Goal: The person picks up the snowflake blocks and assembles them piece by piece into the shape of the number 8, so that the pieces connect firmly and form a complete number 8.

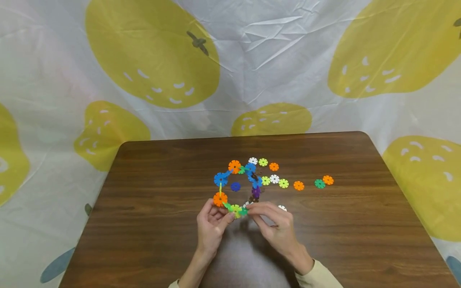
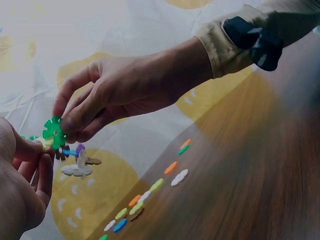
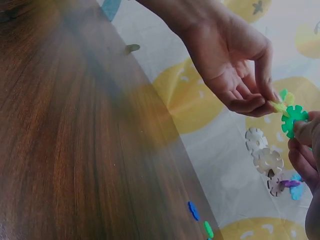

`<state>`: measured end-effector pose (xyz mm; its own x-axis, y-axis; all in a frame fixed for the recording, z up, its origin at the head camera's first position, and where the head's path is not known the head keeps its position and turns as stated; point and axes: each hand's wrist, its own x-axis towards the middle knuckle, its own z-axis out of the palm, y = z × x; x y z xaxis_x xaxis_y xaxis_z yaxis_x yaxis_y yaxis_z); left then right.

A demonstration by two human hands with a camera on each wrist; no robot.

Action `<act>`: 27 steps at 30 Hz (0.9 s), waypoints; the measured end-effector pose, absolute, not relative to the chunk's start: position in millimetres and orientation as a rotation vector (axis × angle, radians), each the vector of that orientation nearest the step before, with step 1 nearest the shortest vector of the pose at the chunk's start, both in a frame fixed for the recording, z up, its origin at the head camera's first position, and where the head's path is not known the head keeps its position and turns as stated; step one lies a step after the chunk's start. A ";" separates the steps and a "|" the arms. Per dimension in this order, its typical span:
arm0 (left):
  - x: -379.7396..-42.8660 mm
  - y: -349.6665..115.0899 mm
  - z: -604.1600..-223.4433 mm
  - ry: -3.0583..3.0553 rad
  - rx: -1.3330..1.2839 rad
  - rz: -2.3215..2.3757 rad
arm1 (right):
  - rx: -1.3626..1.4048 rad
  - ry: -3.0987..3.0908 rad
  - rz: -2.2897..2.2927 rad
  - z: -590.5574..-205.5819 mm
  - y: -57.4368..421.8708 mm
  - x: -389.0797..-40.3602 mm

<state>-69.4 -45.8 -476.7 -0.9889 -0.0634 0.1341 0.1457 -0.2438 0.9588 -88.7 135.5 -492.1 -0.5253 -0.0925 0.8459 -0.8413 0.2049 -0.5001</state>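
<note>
Both hands hold a curved chain of slotted plastic flower discs up over the table, including an orange disc [image 1: 220, 199], blue discs [image 1: 221, 179] and a purple one [image 1: 255, 192]. At the near side, my left hand [image 1: 209, 230] pinches a yellow-green disc [image 1: 235, 211] between thumb and fingers. Opposite it, my right hand [image 1: 279, 228] grips the edge of a green disc [image 2: 54, 132], which meets the yellow-green one. White discs [image 3: 268, 160] hang at the chain's other end, just below the right fingers in the right wrist view.
Loose discs lie on the brown wooden table [image 1: 151, 224]: a dark blue one [image 1: 235, 187] seen through the ring, several in rows behind and to the right, and a green disc [image 1: 319, 184] beside an orange one [image 1: 328, 180]. A lemon-print cloth [image 1: 151, 52] hangs behind.
</note>
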 end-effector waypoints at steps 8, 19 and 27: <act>-70.5 -48.0 -476.6 -1.758 -0.025 -2.473 | 0.791 -1.776 1.352 -490.1 148.8 -95.6; -70.2 -49.6 -474.5 -1.756 0.014 -2.487 | 0.294 -2.097 1.268 -491.7 210.0 -115.5; -70.4 -49.2 -474.2 -1.758 0.020 -2.486 | 0.093 -2.422 1.178 -503.3 235.5 -121.8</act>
<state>-70.4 -49.2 -474.2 -0.9952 -0.0866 0.0452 0.0715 -0.3299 0.9413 -121.8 235.5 -503.3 -0.8994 0.1301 0.4173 -0.2479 0.6345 -0.7321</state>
